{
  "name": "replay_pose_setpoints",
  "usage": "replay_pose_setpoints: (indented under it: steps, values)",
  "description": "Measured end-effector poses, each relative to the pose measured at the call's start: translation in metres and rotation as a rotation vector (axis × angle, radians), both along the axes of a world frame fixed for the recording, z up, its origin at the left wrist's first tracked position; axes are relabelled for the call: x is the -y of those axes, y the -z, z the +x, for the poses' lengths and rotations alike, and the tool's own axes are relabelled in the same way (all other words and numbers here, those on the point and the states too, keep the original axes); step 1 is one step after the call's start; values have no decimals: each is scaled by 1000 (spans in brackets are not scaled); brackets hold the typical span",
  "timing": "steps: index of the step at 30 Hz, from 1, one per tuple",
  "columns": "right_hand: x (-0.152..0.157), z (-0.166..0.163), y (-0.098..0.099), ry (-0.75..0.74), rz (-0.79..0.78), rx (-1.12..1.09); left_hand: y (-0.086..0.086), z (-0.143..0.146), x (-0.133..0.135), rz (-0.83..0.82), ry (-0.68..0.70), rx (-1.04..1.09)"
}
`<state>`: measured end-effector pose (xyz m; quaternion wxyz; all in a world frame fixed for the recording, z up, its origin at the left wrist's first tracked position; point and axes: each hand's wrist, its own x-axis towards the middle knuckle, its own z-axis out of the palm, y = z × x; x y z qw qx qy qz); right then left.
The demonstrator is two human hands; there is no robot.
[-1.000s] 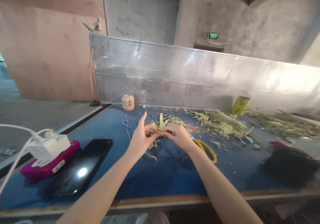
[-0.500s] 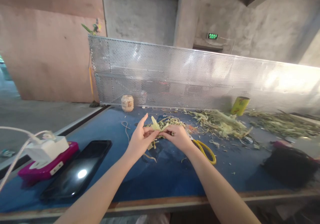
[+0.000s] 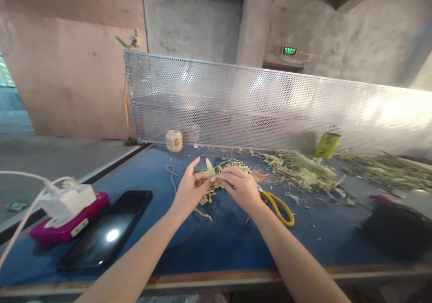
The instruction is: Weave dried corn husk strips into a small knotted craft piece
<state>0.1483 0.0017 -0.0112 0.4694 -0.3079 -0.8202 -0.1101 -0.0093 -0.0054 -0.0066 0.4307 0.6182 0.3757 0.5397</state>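
My left hand (image 3: pixel 191 188) pinches a pale yellow-green dried leaf (image 3: pixel 209 167) between its thumb and fingers, with one finger raised. Close against it, my right hand (image 3: pixel 241 187) has its thumb and fingertips pressed together at the leaf's lower end. Whatever sits between the fingertips is mostly hidden. Just behind the hands lies a small pile of dried plant bits (image 3: pixel 236 162). Scissors with yellow handles (image 3: pixel 283 212) rest beside my right wrist, their blades partly covered. A loose string (image 3: pixel 171 172) curls on the blue table to the left of my left hand.
A black phone (image 3: pixel 108 231) and a magenta power strip (image 3: pixel 69 222) with white chargers lie at left. Toward the back are a twine spool (image 3: pixel 174 141), a dried leaf heap (image 3: pixel 300 170) and a yellow cylinder (image 3: pixel 327 145). A perforated metal panel (image 3: pixel 216 100) borders the table.
My right hand's fingers have shifted slightly and lifted over the leaf's end. The left hand keeps its pinch. The whole view has moved a little.
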Motion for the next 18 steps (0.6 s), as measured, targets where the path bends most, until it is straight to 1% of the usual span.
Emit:
replay_pose_setpoints:
  steps: [3,7,10,14,18]
  values:
    - [-1,-2,2,-38,-48,10,3,0,1,0,38,-28]
    - [-5,-1,2,-122,-195,-100,1,1,5,-34,103,-19]
    - [-8,1,0,-154,-273,-146,-3,2,8,-56,156,3]
    - [-6,3,-3,-115,-323,-130,-4,1,8,-29,103,-98]
    - [-2,3,-6,-30,-347,-86,-3,1,6,0,119,-151]
